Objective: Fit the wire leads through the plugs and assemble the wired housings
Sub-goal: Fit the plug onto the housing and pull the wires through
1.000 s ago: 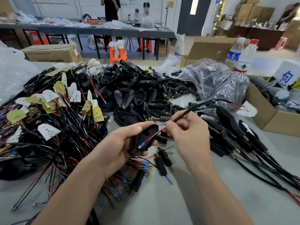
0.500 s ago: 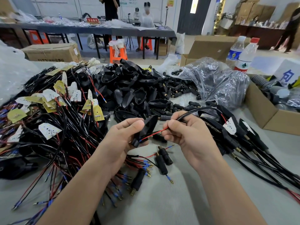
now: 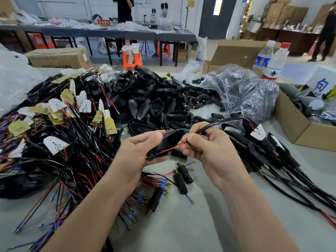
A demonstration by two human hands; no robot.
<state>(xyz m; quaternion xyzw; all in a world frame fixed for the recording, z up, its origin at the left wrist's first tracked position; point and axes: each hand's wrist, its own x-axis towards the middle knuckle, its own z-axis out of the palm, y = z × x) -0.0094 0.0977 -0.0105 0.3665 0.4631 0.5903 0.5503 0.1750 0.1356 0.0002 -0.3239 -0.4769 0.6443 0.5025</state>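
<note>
Our left hand point(image 3: 140, 157) grips a black housing point(image 3: 168, 142) above the table point(image 3: 190, 224); our right hand point(image 3: 209, 148) pinches its red lead point(image 3: 171, 149) and black cable point(image 3: 223, 122)

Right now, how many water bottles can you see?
2. The white-capped bottle stands at the far right, behind the plastic bag; the red-capped bottle stands just right of it. More could be hidden behind the clutter.
</note>
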